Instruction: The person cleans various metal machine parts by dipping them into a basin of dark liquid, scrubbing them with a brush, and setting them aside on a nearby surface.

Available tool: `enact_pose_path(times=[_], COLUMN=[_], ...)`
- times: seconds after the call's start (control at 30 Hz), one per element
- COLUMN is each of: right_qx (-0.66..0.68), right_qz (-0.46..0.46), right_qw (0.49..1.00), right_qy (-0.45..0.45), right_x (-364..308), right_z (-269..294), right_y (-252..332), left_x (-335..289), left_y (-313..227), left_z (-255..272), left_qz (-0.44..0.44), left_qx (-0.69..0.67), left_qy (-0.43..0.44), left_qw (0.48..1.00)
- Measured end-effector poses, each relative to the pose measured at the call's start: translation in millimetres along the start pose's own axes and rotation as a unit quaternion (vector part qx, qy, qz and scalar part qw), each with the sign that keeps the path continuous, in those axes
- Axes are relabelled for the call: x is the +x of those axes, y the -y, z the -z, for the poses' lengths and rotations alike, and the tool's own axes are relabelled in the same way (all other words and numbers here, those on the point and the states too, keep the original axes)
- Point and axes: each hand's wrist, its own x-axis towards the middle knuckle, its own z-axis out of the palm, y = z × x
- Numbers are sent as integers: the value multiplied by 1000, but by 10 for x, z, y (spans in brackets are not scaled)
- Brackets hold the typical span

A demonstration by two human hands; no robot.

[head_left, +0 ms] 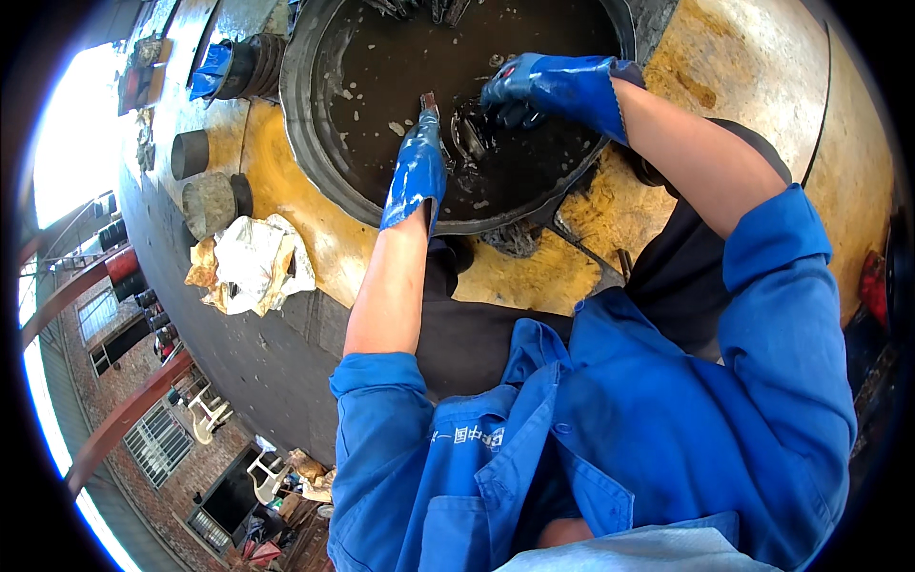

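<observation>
A wide black basin [297, 105] of dark brown liquid stands before me. My left hand [419, 157], in a wet blue rubber glove, reaches into it, closed on a narrow brown handle-like piece [429, 99] whose end sticks out past the fingers. My right hand [534, 91], gloved alike, comes in from the right with its fingers curled down; what they hold, if anything, is hidden. Between the hands a dark, shiny wet part [470, 138] breaks the surface, its lower side under the liquid. More dark parts [448, 10] show at the basin's far edge.
Left of the basin are a stack of dark rings [262, 67] with blue cloth, short metal cylinders [209, 205] and a crumpled white cloth [262, 262]. Stained yellowish boards [534, 276] lie under the basin. Plastic chairs [205, 415] and a brick wall are farther left.
</observation>
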Motion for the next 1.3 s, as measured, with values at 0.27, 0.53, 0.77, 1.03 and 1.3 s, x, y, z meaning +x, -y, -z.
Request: enact_pose_path(times=[0.27,0.53,0.77,1.03,1.3], right_qx=[-291,-604,-720,-682,-361], right_qz=[97,93,247,138,99], right_qw=[952,791,648,716,923], right_qy=[-15,24,-17,-54,-93], right_x=[21,-102,-198,6,283], right_z=[-211,-485,-635,-366,-195], right_y=[15,174,-150,19,-7], left_x=[135,211,613,734,372], left_y=[36,29,525,312,-226], left_z=[-32,-50,-118,-89,73], left_qz=[56,37,11,63,114], left_qx=[-6,-3,-43,-126,-22], left_qy=[-9,-12,-23,-66,-49], left_qw=[998,999,999,988,992])
